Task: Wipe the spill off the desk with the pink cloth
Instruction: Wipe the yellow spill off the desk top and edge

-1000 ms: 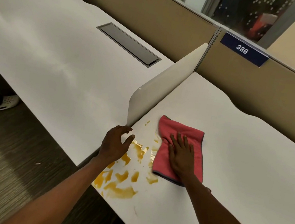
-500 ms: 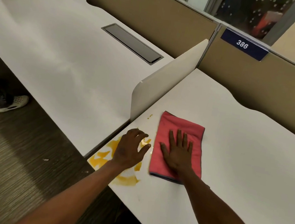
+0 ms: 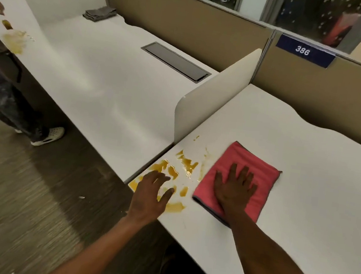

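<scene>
Right hand presses spread fingers flat on the cloth; left hand, spread, hovers over the spill left of the cloth.

Pink cloth: folded rectangle, grey edging, lay flat on white desk, just right of spill, pressed under flat palm. Spill: amber-orange liquid, broken blotches + thin smears, sat at desk's front-left corner nr divider end, reaching desk edge; partly hidden by other hand.

The table looks smooth and faintly glossy, the pink cloth soft, matt fabric, the spill wet and shiny, the floor streaked wood-grain.
</scene>
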